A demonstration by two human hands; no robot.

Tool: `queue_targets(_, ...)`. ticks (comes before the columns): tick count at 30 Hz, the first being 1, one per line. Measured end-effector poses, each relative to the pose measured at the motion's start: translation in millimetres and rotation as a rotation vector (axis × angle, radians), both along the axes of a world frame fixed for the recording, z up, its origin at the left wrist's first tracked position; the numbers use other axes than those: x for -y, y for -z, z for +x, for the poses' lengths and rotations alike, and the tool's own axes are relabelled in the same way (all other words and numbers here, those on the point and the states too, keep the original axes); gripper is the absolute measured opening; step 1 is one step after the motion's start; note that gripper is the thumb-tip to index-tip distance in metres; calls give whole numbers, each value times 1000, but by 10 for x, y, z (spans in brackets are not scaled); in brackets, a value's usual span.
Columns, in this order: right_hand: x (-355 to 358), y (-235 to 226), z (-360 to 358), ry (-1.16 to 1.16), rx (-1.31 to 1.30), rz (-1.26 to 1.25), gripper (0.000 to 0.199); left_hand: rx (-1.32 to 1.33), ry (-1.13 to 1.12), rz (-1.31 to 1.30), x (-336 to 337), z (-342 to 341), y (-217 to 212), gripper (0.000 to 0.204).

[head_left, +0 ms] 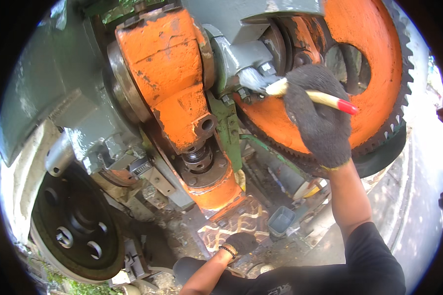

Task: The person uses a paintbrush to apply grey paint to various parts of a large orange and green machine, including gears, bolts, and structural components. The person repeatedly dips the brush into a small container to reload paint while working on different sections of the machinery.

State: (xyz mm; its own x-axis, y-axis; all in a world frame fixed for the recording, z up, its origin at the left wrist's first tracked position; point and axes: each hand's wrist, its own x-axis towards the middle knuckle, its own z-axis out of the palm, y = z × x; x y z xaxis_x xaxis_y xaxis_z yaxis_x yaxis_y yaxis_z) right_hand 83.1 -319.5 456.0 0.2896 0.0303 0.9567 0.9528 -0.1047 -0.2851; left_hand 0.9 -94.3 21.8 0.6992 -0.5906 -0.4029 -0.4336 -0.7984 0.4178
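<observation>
Head view: paintbrush (277, 87) pinched between thumb and fingers of gloved right hand (321, 115), handle (326, 99) partly hidden, bristles (253, 79) blurred at grey collar (238, 55). Left hand (243, 242) seen low, finger state cannot be told. Orange gear wheel (386, 59) cut off above.

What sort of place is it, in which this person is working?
Probably a machinery workshop or yard, perhaps partly outdoors. The large orange toothed wheel and dark wheel with holes suggest heavy machinery; greenery at the lower left hints at open air.
</observation>
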Motion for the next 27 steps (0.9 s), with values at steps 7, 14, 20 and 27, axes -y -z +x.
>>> queue_targets(7, -43, -54, -149, 237, 189, -211, 19, -14, 99, -67, 406, 104, 275, 52)
queue_targets(14, -4, 85, -114, 631, 404, -471, 24, -36, -64, -131, 415, 200, -597, 47)
queue_targets(20, -369, 123, -387, 608, 526, -571, 30, 123, -78, -115, 375, 435, 250, 52)
queue_targets(27, -286, 171, -224, 565, 510, -674, 34, 102, -162, -180, 397, 362, -104, 48)
